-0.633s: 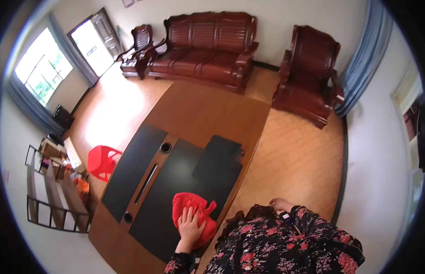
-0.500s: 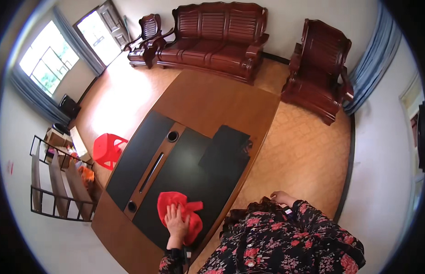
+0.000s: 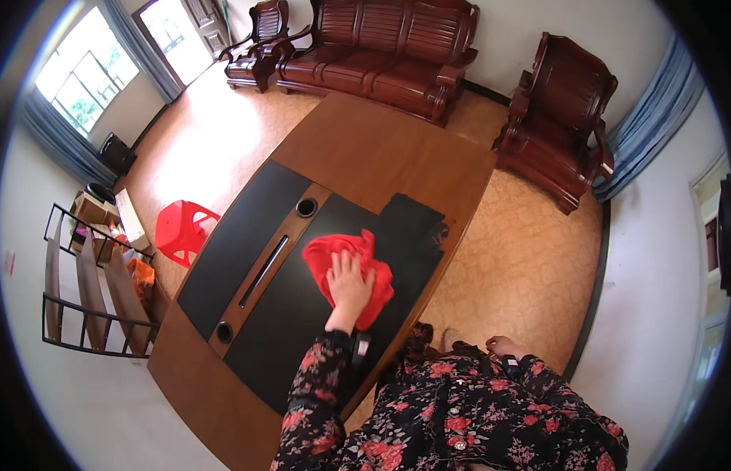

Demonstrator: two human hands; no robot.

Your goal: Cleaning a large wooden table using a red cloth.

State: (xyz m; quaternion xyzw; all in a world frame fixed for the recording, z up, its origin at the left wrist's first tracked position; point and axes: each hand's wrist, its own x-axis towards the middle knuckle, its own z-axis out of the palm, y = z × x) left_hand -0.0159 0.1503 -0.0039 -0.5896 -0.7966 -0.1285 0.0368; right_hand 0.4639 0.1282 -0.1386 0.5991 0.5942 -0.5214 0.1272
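Fingers [image 3: 351, 265] of the left hand [image 3: 350, 284] are spread almost flat and press down on a red cloth [image 3: 348, 271], gripping nothing. The cloth lies crumpled under and ahead of them, on the black panel [image 3: 303, 314] of a long wooden table [image 3: 381, 149]. I judge this as the wiping step; next the palm should keep pressure and slide the cloth to unwiped parts. The right hand [image 3: 503, 345] rests at the hip, its grip unclear.

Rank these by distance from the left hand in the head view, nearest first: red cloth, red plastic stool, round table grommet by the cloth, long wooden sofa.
1. red cloth, under the left hand.
2. round grommet, up-left on the table's centre strip.
3. red plastic stool, on the floor, left.
4. wooden sofa, far end of the room.
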